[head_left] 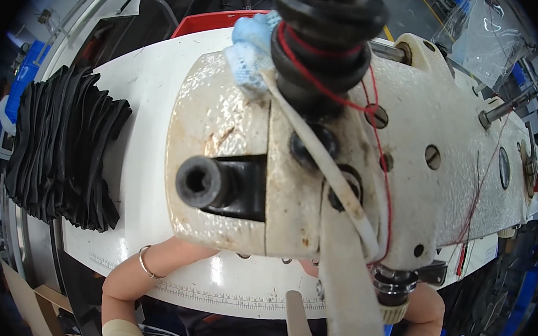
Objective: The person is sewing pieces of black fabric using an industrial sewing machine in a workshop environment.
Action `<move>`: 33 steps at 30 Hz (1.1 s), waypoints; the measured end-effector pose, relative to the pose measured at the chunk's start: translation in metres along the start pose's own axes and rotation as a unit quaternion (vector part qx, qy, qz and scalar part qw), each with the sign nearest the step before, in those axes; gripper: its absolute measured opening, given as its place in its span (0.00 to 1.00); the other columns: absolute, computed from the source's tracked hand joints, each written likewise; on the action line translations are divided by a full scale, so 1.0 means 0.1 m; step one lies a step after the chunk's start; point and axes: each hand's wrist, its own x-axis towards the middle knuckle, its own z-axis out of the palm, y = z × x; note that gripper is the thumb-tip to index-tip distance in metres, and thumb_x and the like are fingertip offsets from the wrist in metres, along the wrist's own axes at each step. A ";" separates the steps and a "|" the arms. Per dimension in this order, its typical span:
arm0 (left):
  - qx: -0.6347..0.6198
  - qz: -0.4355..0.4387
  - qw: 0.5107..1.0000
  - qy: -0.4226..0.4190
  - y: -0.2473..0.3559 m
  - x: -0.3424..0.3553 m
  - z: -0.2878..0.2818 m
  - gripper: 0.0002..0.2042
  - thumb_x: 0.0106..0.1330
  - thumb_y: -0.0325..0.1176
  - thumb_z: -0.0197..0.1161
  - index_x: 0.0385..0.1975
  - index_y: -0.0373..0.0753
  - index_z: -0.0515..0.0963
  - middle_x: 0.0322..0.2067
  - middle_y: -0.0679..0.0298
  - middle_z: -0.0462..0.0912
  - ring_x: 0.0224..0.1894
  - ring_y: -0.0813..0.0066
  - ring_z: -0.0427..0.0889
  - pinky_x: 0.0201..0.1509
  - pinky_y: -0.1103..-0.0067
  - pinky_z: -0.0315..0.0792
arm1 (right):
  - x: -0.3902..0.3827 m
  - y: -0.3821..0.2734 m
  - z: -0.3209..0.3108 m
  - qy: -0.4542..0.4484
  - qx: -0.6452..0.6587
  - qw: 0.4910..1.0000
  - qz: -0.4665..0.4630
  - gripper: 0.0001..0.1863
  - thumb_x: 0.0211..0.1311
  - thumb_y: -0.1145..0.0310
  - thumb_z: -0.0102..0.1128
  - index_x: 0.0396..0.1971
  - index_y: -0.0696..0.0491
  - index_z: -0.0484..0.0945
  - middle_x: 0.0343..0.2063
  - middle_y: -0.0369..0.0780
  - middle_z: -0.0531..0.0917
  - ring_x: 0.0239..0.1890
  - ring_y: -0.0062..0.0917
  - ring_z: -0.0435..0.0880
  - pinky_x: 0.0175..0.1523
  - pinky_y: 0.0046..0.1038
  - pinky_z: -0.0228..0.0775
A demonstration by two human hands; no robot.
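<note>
The cream sewing machine head point(303, 221) fills the middle of the view and covers most of both hands. My left hand point(194, 250) reaches under its left end, fingers hidden; a silver bangle point(142, 261) circles that wrist. On the right, my right forearm point(425, 310) goes in behind the machine. A small patch of skin point(309, 268) shows below the machine's lower edge, but whose fingers these are is unclear. What either hand holds cannot be seen. Red thread point(389, 209) runs down the machine from a black knob point(326, 40) on top.
A stack of folded black fabric pieces point(68, 146) lies on the left of the white table point(147, 146). A light blue cloth point(250, 53) is tucked by the knob. A ruler scale point(227, 298) runs along the near edge. A red bin point(208, 23) stands behind.
</note>
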 end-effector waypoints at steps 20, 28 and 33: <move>0.142 0.134 0.980 0.023 0.22 -0.05 0.01 0.19 0.47 0.22 0.63 0.43 0.34 0.80 0.39 0.53 0.81 0.41 0.58 0.83 0.44 0.67 0.78 | 0.01 -0.04 -0.03 0.135 -0.018 0.989 0.050 0.09 0.46 0.70 0.59 0.27 0.58 0.78 0.32 0.38 0.77 0.28 0.27 0.78 0.26 0.28 0.71; 0.131 0.132 0.983 -0.009 0.30 -0.04 -0.09 0.19 0.47 0.21 0.63 0.43 0.34 0.80 0.39 0.53 0.81 0.41 0.58 0.83 0.43 0.68 0.78 | -0.01 -0.08 -0.05 0.111 0.014 0.992 0.054 0.09 0.51 0.70 0.56 0.31 0.58 0.78 0.35 0.41 0.79 0.34 0.30 0.79 0.34 0.31 0.72; 0.135 0.132 0.982 0.005 0.31 -0.01 -0.04 0.19 0.47 0.21 0.63 0.43 0.34 0.80 0.38 0.53 0.81 0.40 0.58 0.83 0.42 0.69 0.78 | -0.01 -0.08 -0.07 0.094 0.040 0.993 0.063 0.10 0.54 0.71 0.54 0.35 0.58 0.78 0.38 0.42 0.79 0.38 0.32 0.80 0.40 0.33 0.72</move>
